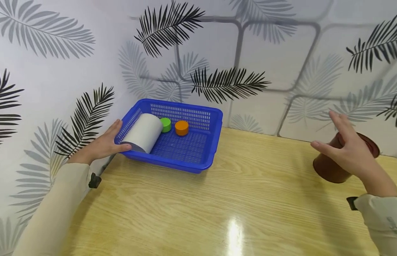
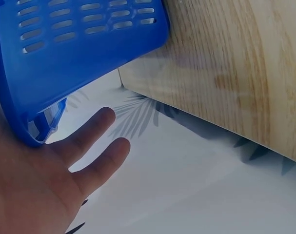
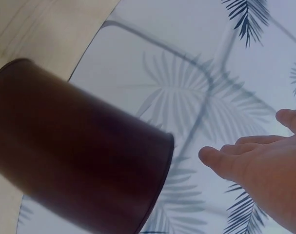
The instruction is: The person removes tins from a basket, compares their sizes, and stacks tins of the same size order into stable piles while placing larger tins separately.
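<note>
By my left hand (image 1: 102, 145) I count one blue slotted basket (image 1: 198, 161). In it lie three things: one white cylinder (image 1: 144, 133) nearest my fingers, then one green cap (image 1: 166, 124) and one orange cap (image 1: 181, 128) beyond it. By my right hand (image 1: 349, 151) there is one brown pot (image 1: 329, 170).

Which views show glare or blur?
Head view: ceiling-light glare on the table, right hand slightly smeared. Right wrist view: brown pot soft, out of focus. Left wrist view: blue basket sharp, left hand close and slightly soft.
</note>
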A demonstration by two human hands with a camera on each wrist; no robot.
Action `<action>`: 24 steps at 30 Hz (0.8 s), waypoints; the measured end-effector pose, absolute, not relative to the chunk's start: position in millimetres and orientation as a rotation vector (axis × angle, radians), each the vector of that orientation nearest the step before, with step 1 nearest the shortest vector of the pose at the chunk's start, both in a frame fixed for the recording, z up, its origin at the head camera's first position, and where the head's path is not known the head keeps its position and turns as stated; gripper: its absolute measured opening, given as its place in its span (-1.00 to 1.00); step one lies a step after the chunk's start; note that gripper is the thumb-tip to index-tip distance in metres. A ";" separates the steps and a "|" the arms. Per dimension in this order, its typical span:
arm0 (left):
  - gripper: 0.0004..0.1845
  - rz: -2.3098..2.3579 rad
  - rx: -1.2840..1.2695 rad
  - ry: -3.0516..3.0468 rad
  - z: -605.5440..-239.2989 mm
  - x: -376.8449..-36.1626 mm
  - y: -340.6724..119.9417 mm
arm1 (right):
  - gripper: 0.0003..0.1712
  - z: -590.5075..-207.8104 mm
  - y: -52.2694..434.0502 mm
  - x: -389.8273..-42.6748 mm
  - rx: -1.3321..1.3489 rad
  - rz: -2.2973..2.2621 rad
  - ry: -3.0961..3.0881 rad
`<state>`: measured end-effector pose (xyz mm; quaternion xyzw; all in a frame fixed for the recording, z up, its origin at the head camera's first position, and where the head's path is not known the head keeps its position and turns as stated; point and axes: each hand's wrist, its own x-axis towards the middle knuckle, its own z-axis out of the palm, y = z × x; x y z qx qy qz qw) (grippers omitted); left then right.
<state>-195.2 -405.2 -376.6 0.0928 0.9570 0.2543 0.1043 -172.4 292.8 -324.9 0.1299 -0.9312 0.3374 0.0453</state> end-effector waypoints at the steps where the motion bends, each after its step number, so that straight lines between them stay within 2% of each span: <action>1: 0.25 0.748 0.277 2.822 -376.7 -195.8 -405.7 | 0.15 -323.4 289.1 -173.8 0.413 1.031 -2.847; 14: 0.31 0.767 0.329 2.788 -375.7 -198.1 -409.8 | 0.13 -307.8 223.6 -185.4 0.653 1.153 -2.817; 24: 0.28 0.763 0.336 2.798 -374.4 -197.2 -409.0 | 0.12 -297.4 175.6 -208.2 0.729 1.227 -2.736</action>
